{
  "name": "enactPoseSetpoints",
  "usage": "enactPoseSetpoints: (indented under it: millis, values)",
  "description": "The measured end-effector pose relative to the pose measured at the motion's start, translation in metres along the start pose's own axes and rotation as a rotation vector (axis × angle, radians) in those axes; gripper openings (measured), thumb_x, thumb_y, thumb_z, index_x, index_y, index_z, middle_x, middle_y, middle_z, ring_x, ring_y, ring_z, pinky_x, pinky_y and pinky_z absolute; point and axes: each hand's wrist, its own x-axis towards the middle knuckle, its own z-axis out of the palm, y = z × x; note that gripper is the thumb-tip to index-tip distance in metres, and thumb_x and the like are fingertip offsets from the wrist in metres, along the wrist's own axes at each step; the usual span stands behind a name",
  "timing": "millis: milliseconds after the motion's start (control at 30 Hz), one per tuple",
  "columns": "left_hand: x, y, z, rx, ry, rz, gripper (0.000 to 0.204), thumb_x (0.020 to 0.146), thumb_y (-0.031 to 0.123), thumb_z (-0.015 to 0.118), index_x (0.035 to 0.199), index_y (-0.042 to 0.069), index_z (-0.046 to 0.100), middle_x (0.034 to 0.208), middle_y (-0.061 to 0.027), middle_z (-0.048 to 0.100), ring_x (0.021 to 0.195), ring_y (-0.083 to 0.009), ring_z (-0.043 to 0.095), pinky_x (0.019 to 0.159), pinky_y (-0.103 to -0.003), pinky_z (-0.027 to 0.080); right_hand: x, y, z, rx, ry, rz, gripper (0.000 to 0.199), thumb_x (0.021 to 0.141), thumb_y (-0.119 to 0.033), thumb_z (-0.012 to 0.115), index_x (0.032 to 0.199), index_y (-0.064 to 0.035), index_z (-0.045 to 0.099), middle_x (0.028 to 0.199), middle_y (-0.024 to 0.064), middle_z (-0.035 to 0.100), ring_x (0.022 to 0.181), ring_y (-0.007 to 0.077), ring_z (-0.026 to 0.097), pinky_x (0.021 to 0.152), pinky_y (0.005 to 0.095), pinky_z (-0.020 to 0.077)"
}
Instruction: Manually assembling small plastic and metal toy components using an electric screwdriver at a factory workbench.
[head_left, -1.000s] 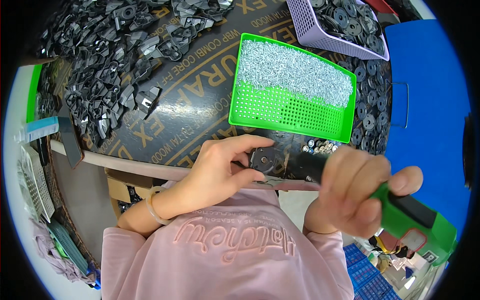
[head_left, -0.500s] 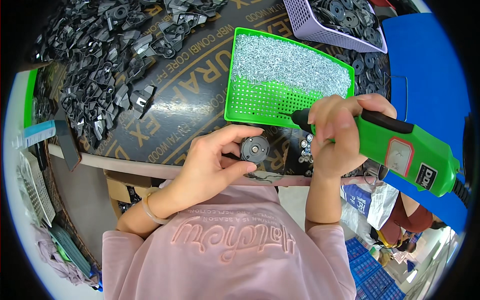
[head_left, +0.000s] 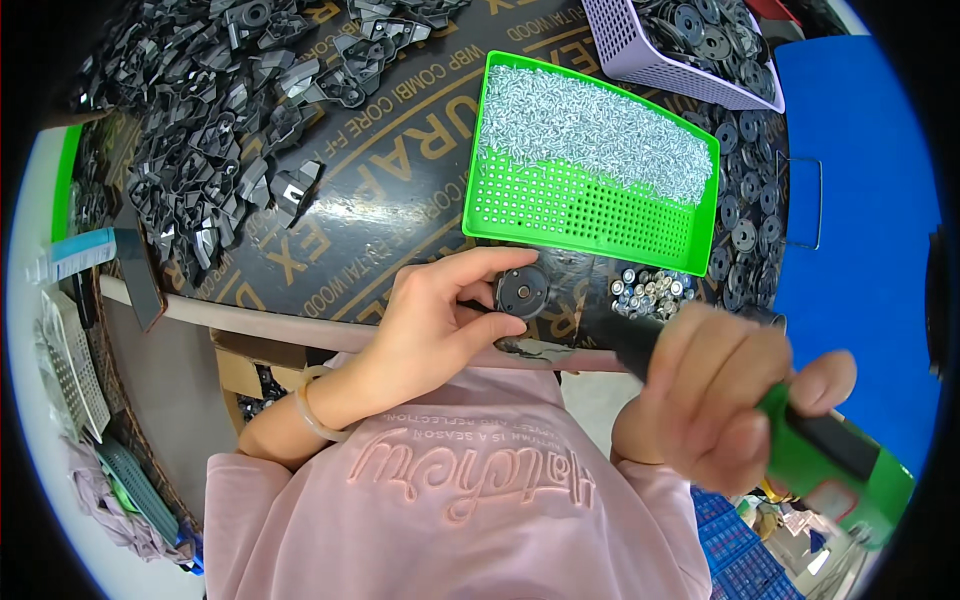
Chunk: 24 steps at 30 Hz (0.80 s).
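Observation:
Between the thumb and fingers of my left hand (head_left: 425,315) is a round black plastic part (head_left: 523,291), with a metal centre and small holes in its face. It is held at the table's near edge. My right hand (head_left: 715,395) is wrapped round a green electric screwdriver (head_left: 865,485), blurred by motion. Its dark nose points left toward the round part, apart from it; the bit's tip is too smeared to make out. Beyond both hands is a green perforated tray (head_left: 510,225) with a heap of small silvery screws (head_left: 600,120) along its far side.
Small round metal pieces (head_left: 650,295) lie in a cluster below the tray. A heap of angular black plastic parts (head_left: 215,150) covers the table's far left. A lilac basket (head_left: 630,45) of black discs stands at the back right, with loose black discs (head_left: 742,235) beside the tray.
My right hand has brought the screwdriver down and nearer to me, its nose leaving the tray's near edge. My left hand still holds the round part, shifted slightly right in view.

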Motion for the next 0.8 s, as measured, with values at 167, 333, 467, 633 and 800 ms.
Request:
enactPoseSetpoints:
  millis: [167,333,467,633,800]
  values:
    - [-0.001,0.003,-0.002,0.096,-0.062,-0.061,0.058,0.082,-0.017,0.065,0.136,0.000,0.054,0.092,-0.0053,0.067,0.083,-0.0058,0.060,0.070,-0.020,0.049,-0.012,0.003,0.015,-0.048,-0.021,0.051,0.037,0.093,-0.012,0.066,0.117,-0.0117,0.037,0.062,0.0012,0.052,0.049,0.0133,0.051,0.050,0.0317,0.0465]
    - [-0.002,0.010,0.000,0.111,-0.058,-0.048,0.058,0.081,-0.015,0.068,0.136,0.002,0.056,0.082,-0.0001,0.059,0.073,-0.0036,0.051,0.064,-0.019,0.044,-0.015,0.013,0.015,-0.019,0.000,0.061,0.034,0.096,-0.012,0.063,0.115,-0.0132,0.036,0.061,0.0014,0.052,0.047,0.0137,0.050,0.049,0.0319,0.0457]
    - [-0.002,0.012,0.001,0.136,-0.044,-0.019,0.058,0.080,-0.014,0.069,0.135,0.002,0.057,0.077,0.0022,0.054,0.069,-0.0030,0.045,0.061,-0.019,0.041,-0.014,0.013,0.015,-0.021,-0.008,0.071,0.033,0.096,-0.012,0.064,0.114,-0.0134,0.036,0.061,0.0015,0.052,0.047,0.0141,0.050,0.048,0.0323,0.0453]
    - [-0.002,0.014,0.000,0.140,-0.046,-0.003,0.059,0.080,-0.014,0.070,0.135,0.003,0.058,0.077,0.0013,0.055,0.068,-0.0026,0.047,0.059,-0.019,0.042,-0.015,0.011,0.014,-0.026,-0.047,0.086,0.033,0.096,-0.012,0.064,0.113,-0.0133,0.036,0.061,0.0017,0.053,0.047,0.0143,0.050,0.048,0.0326,0.0456]
    - [-0.001,0.018,-0.003,0.205,-0.056,0.007,0.059,0.079,-0.014,0.070,0.134,0.004,0.059,0.082,-0.0020,0.062,0.070,-0.0027,0.054,0.059,-0.019,0.046,-0.015,0.011,0.018,-0.032,-0.025,0.068,0.033,0.095,-0.012,0.064,0.113,-0.0133,0.037,0.060,0.0014,0.052,0.046,0.0140,0.050,0.048,0.0326,0.0456]
